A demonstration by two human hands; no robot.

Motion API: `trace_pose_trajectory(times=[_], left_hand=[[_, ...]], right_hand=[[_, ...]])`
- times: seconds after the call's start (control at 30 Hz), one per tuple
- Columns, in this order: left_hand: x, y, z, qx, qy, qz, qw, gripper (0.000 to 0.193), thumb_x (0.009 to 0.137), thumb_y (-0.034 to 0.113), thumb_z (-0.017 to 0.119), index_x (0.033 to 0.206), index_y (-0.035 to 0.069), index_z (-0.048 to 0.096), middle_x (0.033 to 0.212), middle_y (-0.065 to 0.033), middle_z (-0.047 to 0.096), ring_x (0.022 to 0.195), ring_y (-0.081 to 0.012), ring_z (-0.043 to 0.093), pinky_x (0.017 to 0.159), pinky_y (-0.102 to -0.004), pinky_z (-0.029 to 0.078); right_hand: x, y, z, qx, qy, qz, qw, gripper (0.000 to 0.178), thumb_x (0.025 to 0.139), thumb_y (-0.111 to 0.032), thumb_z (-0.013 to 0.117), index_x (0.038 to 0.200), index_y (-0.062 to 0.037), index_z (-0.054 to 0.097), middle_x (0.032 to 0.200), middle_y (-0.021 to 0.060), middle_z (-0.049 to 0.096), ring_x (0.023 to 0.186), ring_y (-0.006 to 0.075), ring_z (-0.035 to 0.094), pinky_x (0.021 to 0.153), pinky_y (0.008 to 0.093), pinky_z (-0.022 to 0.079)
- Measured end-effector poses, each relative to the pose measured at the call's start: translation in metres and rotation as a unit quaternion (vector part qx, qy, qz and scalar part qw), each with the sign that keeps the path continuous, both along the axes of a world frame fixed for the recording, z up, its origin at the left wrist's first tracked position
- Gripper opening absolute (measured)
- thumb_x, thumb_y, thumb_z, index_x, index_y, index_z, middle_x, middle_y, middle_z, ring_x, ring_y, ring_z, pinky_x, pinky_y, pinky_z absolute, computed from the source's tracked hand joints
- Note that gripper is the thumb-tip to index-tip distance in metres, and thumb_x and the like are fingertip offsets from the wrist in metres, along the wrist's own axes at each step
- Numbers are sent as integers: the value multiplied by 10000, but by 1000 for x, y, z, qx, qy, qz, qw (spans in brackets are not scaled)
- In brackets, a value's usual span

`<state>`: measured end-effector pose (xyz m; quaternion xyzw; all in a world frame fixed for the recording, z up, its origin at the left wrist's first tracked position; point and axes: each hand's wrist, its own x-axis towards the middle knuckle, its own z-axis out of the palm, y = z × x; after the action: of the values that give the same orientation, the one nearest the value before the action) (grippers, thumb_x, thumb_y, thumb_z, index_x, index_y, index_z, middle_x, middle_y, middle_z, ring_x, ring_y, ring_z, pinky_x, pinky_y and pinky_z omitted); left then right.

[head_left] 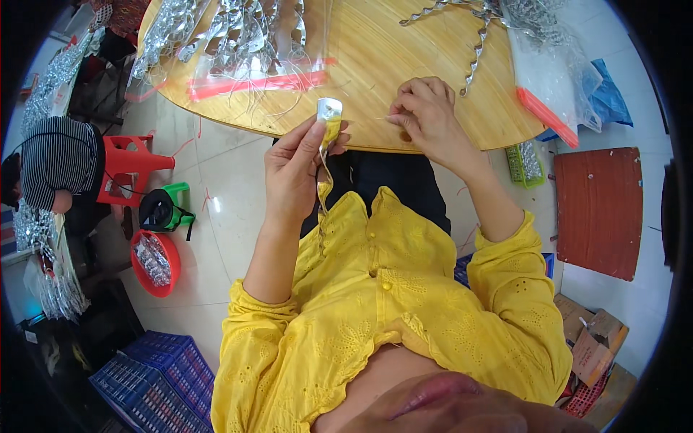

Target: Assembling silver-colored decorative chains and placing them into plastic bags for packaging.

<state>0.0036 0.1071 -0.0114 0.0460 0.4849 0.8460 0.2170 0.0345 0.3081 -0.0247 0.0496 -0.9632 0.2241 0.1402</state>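
A shiny silver twisted metallic strip (330, 110) is pinched between the thumb and fingers of my left hand (292, 169), just off the near edge of the round wooden table (375, 65). Its broad, flat end points up, and the spiral tail hangs down in front of my yellow top. Over the table edge, my right hand (433, 123) is closed in a pinch. What looks like a fine pale thread sticks out from its fingertips toward the strip; its far end is too thin to follow. The two hands are apart.
Clear bags with pink edges (260, 81) hold silver spirals on the table. More spirals (476, 54) lie at the far right beside another bag (548, 79). To the left are a red stool (130, 166), a red basin (173, 252), blue crates (155, 375) and a seated person (61, 155).
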Motion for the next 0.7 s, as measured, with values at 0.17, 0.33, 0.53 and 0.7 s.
trace_pose_trajectory(times=[0.17, 0.33, 0.53, 0.7], left_hand=[[-4, 6, -3, -7, -21, -28, 999, 258, 820, 160, 519, 1008, -13, 556, 909, -78, 593, 676, -67, 504, 523, -169, 358], [1, 15, -5, -22, 7, -17, 1000, 259, 834, 146, 483, 1013, -34, 537, 886, -93, 590, 641, -76, 512, 510, -160, 387], [3, 14, -6, -28, 32, -34, 998, 247, 823, 160, 512, 989, -16, 559, 857, -54, 575, 633, -53, 466, 526, -162, 359], [4, 15, -6, -20, 30, -39, 999, 232, 816, 172, 528, 958, -4, 580, 827, -31, 560, 621, -47, 437, 528, -166, 347]], right_hand=[[12, -19, 11, -292, 43, -18, 955, 104, 739, -66, 582, 828, -35, 536, 906, 45, 521, 861, 154, 486, 774, 277, 365], [17, -44, 14, -305, 120, -14, 945, 157, 713, -33, 617, 843, -27, 529, 846, 42, 541, 839, 134, 494, 730, 239, 389], [19, -49, 18, -239, 211, -23, 947, 213, 692, -53, 644, 869, -44, 525, 778, 6, 579, 830, 125, 488, 793, 259, 329], [20, -48, 20, -207, 233, -16, 950, 242, 694, -87, 651, 892, -59, 516, 794, -11, 592, 816, 125, 474, 831, 288, 281]])
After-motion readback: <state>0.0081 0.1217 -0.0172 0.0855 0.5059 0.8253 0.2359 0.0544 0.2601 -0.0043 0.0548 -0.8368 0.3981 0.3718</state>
